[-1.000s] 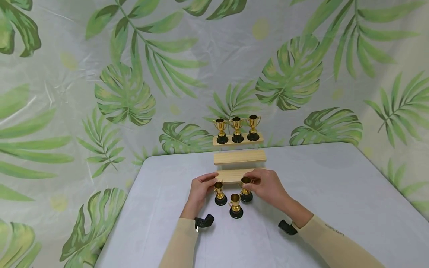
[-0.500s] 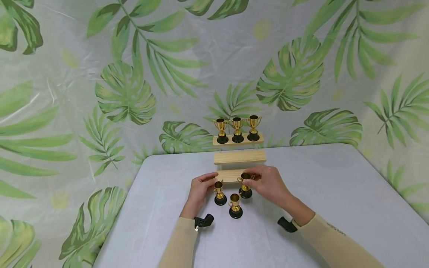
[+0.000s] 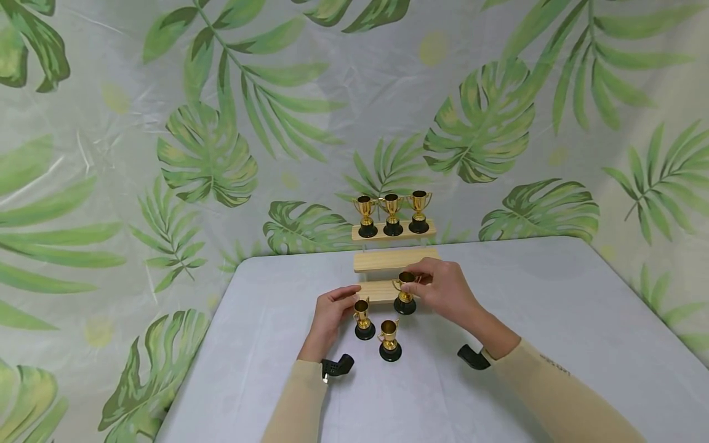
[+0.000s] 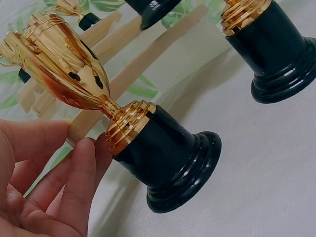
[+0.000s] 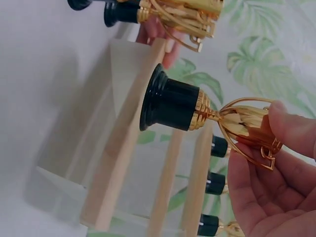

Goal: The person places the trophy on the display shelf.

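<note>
The right hand [image 3: 445, 292] had raised its pinched trophy [image 3: 405, 298], apparently bringing the bottom shelf [image 3: 378, 291] within reach; the left hand [image 3: 328, 317] pinched that shelf's nearest end.

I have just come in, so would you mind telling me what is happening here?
A person's right hand holds a gold trophy cup close to the lowest wooden shelf, whose left end the left hand pinches. Three trophies stand on the top shelf, two others on the table.
</note>
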Tool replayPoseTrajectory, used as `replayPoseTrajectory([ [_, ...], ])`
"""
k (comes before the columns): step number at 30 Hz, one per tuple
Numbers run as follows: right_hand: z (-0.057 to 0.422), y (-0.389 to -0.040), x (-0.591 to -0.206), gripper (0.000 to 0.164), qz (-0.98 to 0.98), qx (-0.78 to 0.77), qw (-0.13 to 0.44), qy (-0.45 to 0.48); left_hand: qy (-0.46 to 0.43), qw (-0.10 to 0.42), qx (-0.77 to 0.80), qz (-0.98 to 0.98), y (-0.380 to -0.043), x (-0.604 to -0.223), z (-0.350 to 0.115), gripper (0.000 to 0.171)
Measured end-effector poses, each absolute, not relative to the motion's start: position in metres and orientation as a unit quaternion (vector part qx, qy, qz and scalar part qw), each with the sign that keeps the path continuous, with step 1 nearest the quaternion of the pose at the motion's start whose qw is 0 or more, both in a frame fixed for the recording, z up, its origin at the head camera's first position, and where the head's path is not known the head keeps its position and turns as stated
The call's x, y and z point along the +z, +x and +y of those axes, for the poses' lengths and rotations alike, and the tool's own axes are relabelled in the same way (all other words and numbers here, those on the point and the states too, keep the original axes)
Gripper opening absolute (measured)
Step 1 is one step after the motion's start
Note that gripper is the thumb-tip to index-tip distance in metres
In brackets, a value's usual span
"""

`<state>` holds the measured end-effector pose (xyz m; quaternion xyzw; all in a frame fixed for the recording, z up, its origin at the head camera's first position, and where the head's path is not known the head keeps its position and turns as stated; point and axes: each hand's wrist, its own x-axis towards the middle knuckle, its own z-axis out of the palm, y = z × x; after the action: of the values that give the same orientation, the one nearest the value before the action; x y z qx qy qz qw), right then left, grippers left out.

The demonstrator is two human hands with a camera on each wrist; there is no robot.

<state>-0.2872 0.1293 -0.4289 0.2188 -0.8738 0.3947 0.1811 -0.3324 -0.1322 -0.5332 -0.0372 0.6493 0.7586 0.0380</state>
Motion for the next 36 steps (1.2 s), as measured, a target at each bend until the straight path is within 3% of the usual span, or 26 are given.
replayPoseTrajectory([
  [36,0.122,-0.345,-0.382,0.032,-0.884,0.377,0.183,0.207,-0.032,0.04,0.761,0.647,-0.333,-0.532,-0.134,0.025],
])
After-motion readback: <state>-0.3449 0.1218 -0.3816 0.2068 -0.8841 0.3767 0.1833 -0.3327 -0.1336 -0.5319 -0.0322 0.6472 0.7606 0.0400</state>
